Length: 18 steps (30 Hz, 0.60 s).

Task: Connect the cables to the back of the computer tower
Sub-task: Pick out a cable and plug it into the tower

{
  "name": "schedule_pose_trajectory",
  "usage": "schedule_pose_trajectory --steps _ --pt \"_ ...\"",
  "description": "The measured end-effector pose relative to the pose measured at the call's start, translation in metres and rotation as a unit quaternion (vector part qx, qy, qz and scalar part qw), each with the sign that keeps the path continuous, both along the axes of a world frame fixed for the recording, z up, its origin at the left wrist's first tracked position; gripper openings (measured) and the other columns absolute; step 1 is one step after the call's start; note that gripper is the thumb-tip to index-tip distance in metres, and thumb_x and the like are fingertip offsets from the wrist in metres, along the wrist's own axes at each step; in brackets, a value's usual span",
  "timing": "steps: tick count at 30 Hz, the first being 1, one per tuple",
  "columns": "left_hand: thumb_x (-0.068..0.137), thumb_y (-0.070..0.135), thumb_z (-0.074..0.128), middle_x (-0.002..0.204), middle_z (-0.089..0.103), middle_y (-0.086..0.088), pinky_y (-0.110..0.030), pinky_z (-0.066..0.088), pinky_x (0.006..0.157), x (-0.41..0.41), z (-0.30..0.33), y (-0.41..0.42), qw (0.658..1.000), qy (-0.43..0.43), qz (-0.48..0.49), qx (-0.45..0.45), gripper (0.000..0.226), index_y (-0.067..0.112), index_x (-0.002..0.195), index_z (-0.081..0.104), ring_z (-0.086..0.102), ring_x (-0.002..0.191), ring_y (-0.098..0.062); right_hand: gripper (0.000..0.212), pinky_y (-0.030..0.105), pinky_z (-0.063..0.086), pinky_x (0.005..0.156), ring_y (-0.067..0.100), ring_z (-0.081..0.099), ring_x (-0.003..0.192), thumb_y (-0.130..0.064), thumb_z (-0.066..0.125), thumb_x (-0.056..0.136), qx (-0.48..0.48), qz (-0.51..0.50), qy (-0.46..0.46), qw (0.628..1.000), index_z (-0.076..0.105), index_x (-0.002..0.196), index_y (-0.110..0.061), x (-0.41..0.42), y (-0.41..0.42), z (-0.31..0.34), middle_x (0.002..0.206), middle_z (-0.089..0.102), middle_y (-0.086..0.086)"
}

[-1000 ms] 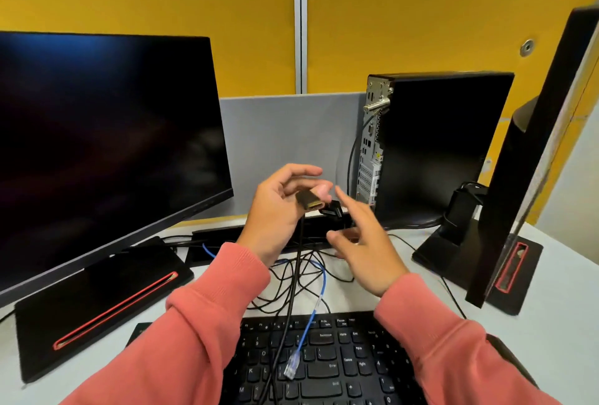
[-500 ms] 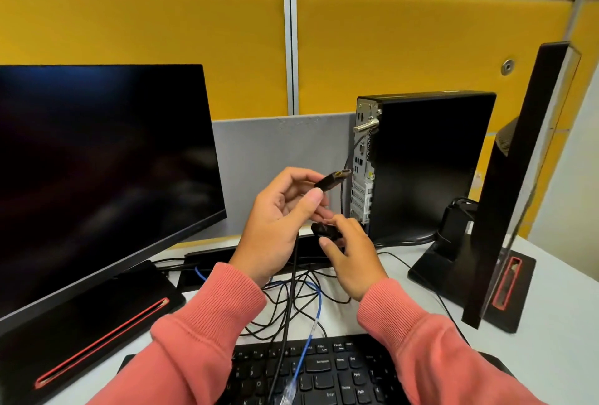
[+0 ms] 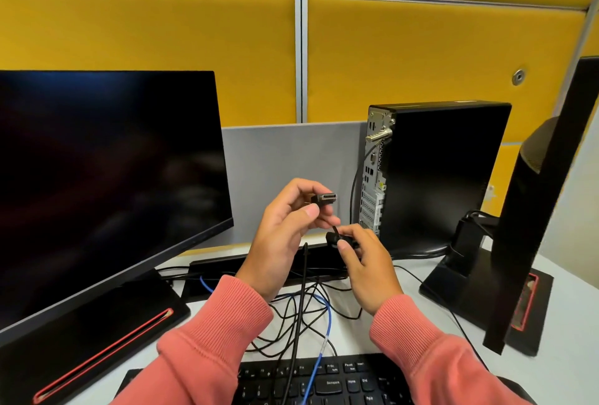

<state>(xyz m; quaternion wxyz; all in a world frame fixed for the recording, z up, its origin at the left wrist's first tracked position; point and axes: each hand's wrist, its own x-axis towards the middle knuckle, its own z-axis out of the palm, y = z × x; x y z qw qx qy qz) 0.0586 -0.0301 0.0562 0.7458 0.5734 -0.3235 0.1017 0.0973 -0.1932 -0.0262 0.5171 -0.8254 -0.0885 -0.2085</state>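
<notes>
My left hand (image 3: 278, 236) pinches the plug (image 3: 325, 200) with its metal mouth turned toward the tower (image 3: 434, 178) at two o'clock, ready for a port, while my right hand (image 3: 366, 262) grips a second connector (image 3: 337, 238).

We see the left hand (image 3: 282, 242) pinching a black cable plug (image 3: 325, 200) between thumb and fingers, its metal end facing right toward the computer tower (image 3: 437, 178). The right hand (image 3: 368, 262) grips a second black connector (image 3: 337, 239) just below, close to the tower's rear panel (image 3: 372, 178), where one thin black cable already hangs. The tower stands upright on the white desk (image 3: 551, 372), between a large dark monitor (image 3: 107, 184) at left and a second monitor (image 3: 544, 197) seen edge-on at right. Loose black cables and a blue cable (image 3: 325, 327) tangle behind a black keyboard (image 3: 324, 382). Yellow partition panels (image 3: 146, 48) rise behind.
</notes>
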Motion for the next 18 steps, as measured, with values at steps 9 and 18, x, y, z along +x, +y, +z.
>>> schedule_pose_trajectory --steps 9,18 --pt "0.099 0.013 0.05 0.096 0.068 -0.017 -0.034 0.056 0.083 0.007 -0.001 0.006 0.999 0.013 0.033 0.019 0.021 0.004 0.113 0.062 0.069 0.088 -0.03 0.02 0.033 0.053 0.091 0.009 0.061 0.095 -0.018 0.056 0.101 0.006 0.005 0.008 1.0 0.066 0.103 -0.035 0.004 0.003 0.001 0.103 0.057 -0.011" --pt "0.1 0.015 0.064 0.088 0.078 0.003 -0.028 0.053 0.067 0.04 0.012 0.013 0.973 -0.021 0.195 0.118 0.018 0.027 0.111 0.072 0.067 0.069 -0.018 0.023 0.011 0.049 0.077 -0.004 0.061 0.084 -0.004 0.06 0.094 0.031 -0.138 -0.066 0.988 0.074 0.096 -0.022 0.013 -0.004 0.055 0.095 0.066 -0.01"
